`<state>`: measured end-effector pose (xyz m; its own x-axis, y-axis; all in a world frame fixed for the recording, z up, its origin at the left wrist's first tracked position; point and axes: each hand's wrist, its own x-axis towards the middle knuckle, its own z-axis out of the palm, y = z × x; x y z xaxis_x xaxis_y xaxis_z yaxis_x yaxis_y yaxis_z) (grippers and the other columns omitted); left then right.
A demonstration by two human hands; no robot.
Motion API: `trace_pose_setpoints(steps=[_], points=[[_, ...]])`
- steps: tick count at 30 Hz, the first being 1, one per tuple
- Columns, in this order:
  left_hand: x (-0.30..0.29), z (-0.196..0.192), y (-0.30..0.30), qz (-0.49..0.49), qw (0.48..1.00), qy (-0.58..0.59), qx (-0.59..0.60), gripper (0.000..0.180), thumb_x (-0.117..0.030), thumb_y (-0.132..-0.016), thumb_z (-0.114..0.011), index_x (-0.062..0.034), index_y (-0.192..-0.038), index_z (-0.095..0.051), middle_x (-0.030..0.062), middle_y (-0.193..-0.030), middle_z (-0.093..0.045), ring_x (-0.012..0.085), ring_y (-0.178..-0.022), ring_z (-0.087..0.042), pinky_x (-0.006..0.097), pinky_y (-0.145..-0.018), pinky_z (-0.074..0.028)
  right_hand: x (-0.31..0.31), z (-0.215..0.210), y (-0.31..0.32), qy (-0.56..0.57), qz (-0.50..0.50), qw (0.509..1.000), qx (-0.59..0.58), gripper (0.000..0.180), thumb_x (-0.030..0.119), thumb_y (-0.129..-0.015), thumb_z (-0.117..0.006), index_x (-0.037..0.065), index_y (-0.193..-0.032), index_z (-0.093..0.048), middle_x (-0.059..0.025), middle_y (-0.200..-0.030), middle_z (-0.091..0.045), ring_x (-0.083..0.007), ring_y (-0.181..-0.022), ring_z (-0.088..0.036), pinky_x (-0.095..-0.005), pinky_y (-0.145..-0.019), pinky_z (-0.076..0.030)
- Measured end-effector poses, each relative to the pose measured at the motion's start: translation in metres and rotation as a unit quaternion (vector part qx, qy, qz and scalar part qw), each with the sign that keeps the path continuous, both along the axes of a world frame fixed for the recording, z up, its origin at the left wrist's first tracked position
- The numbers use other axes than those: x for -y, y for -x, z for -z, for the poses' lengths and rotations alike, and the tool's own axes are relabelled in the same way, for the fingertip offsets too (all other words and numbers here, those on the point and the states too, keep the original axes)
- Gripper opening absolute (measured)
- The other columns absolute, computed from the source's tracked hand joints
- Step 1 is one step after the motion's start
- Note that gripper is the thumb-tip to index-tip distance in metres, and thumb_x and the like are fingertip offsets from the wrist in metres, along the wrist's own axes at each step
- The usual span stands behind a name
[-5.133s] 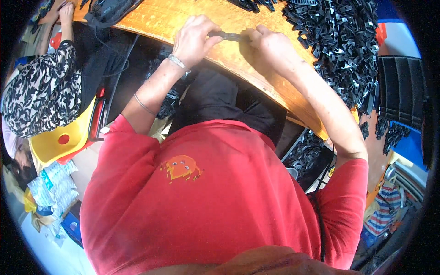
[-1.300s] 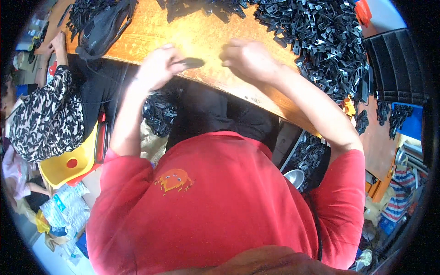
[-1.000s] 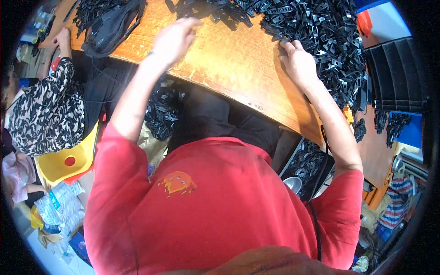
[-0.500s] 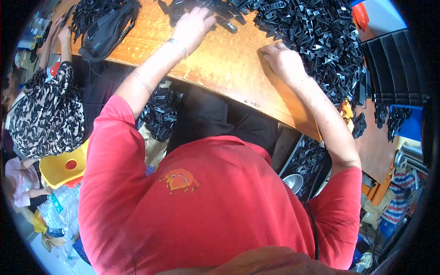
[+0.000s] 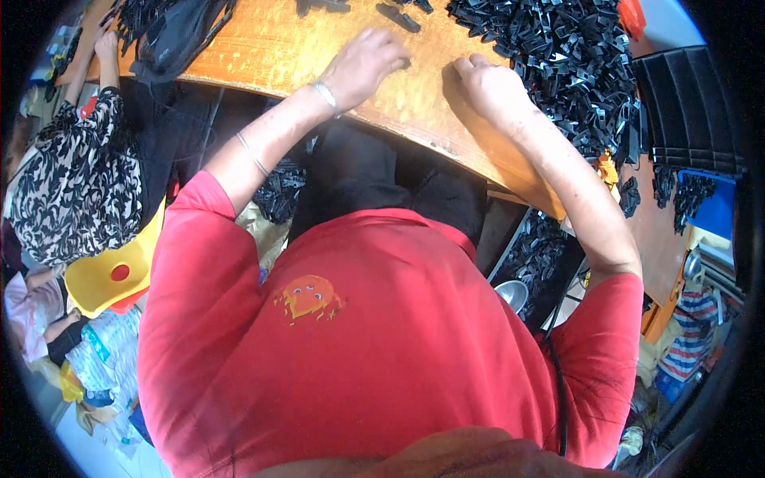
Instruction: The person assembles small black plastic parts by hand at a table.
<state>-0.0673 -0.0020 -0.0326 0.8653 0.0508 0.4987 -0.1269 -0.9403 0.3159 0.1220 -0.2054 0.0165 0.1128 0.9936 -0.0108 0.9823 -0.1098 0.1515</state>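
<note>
My left hand hovers over the wooden table with its fingers curled inward, slightly blurred. To its right, close to the big heap of small black plastic parts, my right hand has its fingers bent together low over the wood. Whatever either hand pinches is too small or hidden to name. Beyond my left hand lies an elongated black piece, with more black pieces at the table's far edge.
A black bag lies at the table's left, near a person in a patterned top. A yellow plastic seat stands below. At right are a black ribbed crate and a blue bin. A metal bowl sits beneath the table.
My left hand has drawn back from the black pieces at the far side, toward me and toward my right hand. My right hand stays in nearly the same place.
</note>
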Motion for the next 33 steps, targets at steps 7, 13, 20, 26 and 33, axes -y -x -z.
trace_pose_setpoints(steps=[7,13,20,26,33], points=[[-0.014,0.001,0.017,-0.054,0.995,0.076,0.021,0.031,-0.021,-0.1,-0.069,-0.0055,-0.126,-0.07,0.0136,-0.124,-0.067,0.0336,-0.121,-0.062,0.042,-0.107,-0.049,-0.029,-0.019,0.025,-0.054,0.066,0.983,-0.16,0.027,0.025,-0.098,-0.068,0.005,-0.115,-0.062,-0.0215,-0.089,-0.073,-0.0432,-0.086,-0.073,-0.0502,-0.074,-0.058],[-0.023,0.0,0.035,-0.099,0.994,0.044,0.011,0.029,-0.02,-0.09,-0.079,-0.0064,-0.115,-0.074,0.012,-0.111,-0.068,0.0336,-0.109,-0.064,0.042,-0.096,-0.052,-0.058,0.005,0.041,-0.169,0.0,0.955,-0.244,0.024,0.027,-0.087,-0.083,0.012,-0.105,-0.079,-0.0115,-0.101,-0.069,-0.0346,-0.096,-0.071,-0.0463,-0.081,-0.058],[-0.019,0.005,0.03,-0.112,0.992,0.064,0.009,0.022,-0.02,-0.087,-0.081,-0.0073,-0.103,-0.074,0.0096,-0.1,-0.065,0.033,-0.1,-0.063,0.043,-0.088,-0.052,-0.062,0.021,0.031,-0.181,0.0,0.951,-0.25,0.024,0.026,-0.086,-0.083,0.013,-0.106,-0.08,-0.0108,-0.101,-0.07,-0.0348,-0.092,-0.072,-0.0451,-0.08,-0.059],[-0.017,0.007,0.02,-0.085,0.994,0.058,0.033,0.02,-0.018,-0.087,-0.08,-0.0041,-0.098,-0.071,0.0119,-0.094,-0.063,0.0355,-0.094,-0.063,0.044,-0.083,-0.052,-0.067,0.027,0.029,-0.235,-0.046,0.94,-0.243,0.018,0.021,-0.083,-0.082,0.008,-0.094,-0.077,-0.0103,-0.094,-0.068,-0.0351,-0.085,-0.072,-0.046,-0.074,-0.059],[-0.02,-0.011,0.04,-0.097,0.99,0.096,-0.035,0.017,-0.012,-0.087,-0.079,-0.0011,-0.096,-0.07,0.0141,-0.092,-0.063,0.036,-0.09,-0.063,0.043,-0.08,-0.051,-0.083,0.024,0.035,-0.146,-0.107,0.95,-0.254,0.017,0.02,-0.089,-0.075,0.01,-0.102,-0.078,-0.0105,-0.096,-0.07,-0.0343,-0.085,-0.072,-0.0454,-0.076,-0.059]])
